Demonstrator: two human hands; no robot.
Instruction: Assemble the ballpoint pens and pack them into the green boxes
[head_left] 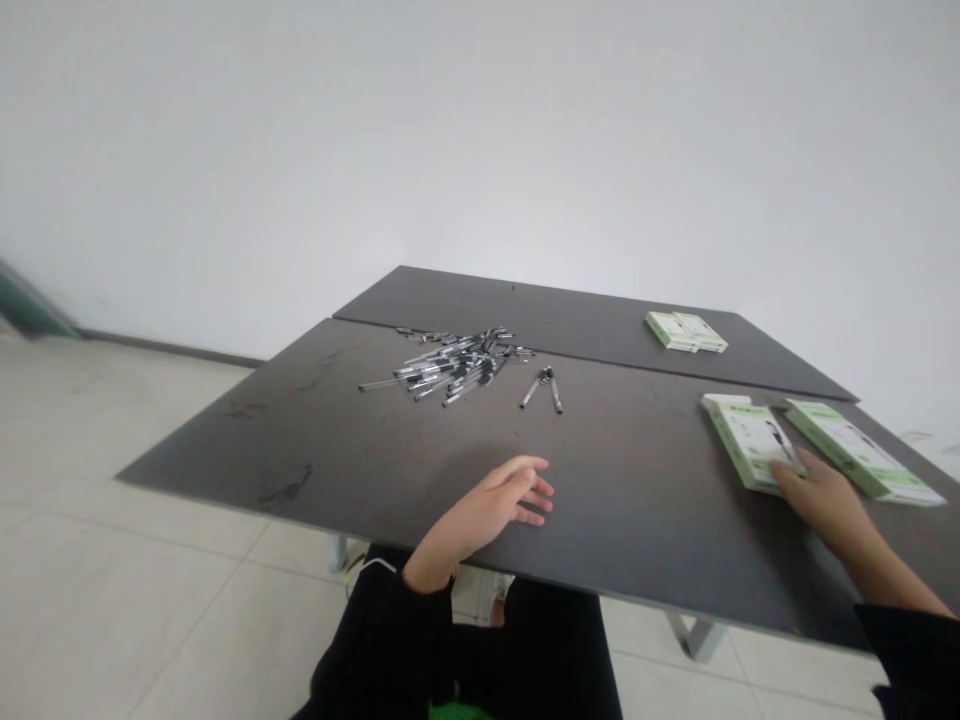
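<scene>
My left hand (487, 510) is over the near part of the dark table, its fingers stretched out and a little apart, with nothing in them. At the right, my right hand (821, 495) grips the near end of a green and white pen box (750, 435) that has a pen pictured on its face. A pale flap sticks out at that box's far end. Beside it lies a second green and white box (862, 450). Farther in, two pens (553, 390) lie in a V shape, their dark ends close together.
A loose pile of clear pens with black parts (457, 365) spreads across the table's middle left. Two more green and white boxes (686, 331) lie side by side at the back right. A seam crosses the dark table (360, 460), and a white wall stands behind.
</scene>
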